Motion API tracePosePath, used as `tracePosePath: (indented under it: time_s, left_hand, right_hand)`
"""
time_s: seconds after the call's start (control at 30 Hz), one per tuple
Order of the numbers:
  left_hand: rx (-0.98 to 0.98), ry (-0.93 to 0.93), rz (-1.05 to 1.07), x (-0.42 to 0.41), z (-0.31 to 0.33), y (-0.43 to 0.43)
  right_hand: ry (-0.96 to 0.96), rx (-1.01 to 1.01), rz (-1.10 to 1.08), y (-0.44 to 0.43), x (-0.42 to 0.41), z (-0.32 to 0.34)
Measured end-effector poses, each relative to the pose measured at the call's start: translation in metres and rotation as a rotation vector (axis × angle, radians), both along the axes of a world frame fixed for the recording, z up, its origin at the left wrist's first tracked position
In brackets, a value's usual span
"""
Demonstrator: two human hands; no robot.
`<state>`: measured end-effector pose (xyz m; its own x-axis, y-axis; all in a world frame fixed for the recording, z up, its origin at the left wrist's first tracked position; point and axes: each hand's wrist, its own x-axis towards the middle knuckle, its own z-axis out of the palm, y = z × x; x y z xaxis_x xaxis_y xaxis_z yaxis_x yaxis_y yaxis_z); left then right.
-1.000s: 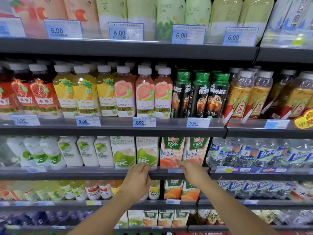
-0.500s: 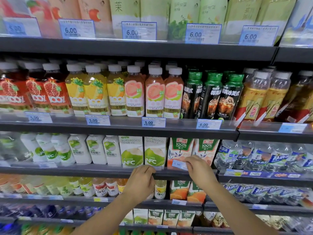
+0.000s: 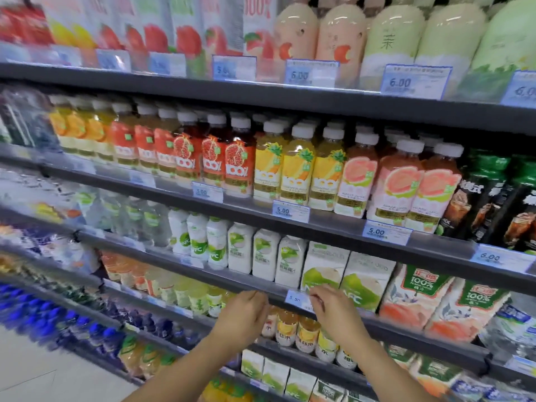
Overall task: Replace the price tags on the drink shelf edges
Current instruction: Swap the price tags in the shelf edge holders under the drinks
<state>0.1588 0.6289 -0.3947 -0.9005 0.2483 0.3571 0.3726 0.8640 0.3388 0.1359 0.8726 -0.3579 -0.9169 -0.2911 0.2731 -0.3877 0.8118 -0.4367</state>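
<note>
Mid-swap: right hand (image 3: 330, 310) grip pinches price tag (image 3: 295, 298) on shelf edge (image 3: 232, 276) below coconut cartons (image 3: 324, 268), left hand (image 3: 246, 313) curled, contents unclear; most other tags likely left to do.

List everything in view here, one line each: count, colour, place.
shelves: at least five, dark grey, across the frame
pomegranate bottles: three, red, second shelf down, middle
pineapple bottles: three in front, yellow, right of those
guava bottles: three in front, pink, further right
coffee bottles: at least two, black with green caps, second shelf far right
coconut bottles: six in front, white, third shelf
coconut cartons: two, white and green, third shelf above the hands
peach cartons: two, green and orange, right of them
shelf tags: many, white with blue edges, along shelf fronts
price tag: one, white, third shelf edge
left hand: bare, at third shelf edge, left of price tag, fingers curled
right hand: bare, pinches price tag's right end
</note>
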Motion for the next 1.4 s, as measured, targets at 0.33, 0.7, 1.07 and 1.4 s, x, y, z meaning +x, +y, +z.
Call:
tracePosePath:
  time_s: [0.33,0.7,1.07,1.4]
  left_hand:
    - [0.061,-0.100,0.155,0.027,0.023,-0.250]
    - [0.172,-0.104,0.286,0.003,0.025,-0.408]
    - [-0.014,-0.168,0.373,-0.067,0.030,-0.529]
    - [-0.128,0.003,0.169,-0.161,-0.013,-0.585]
  right_hand:
    - [-0.024,-0.060,0.046,-0.235,-0.004,0.000]
    - [-0.043,-0.063,0.127,-0.411,-0.052,0.001]
    - [-0.039,-0.120,0.243,-0.561,-0.130,-0.007]
    - [-0.037,0.006,0.050,-0.616,-0.153,-0.039]
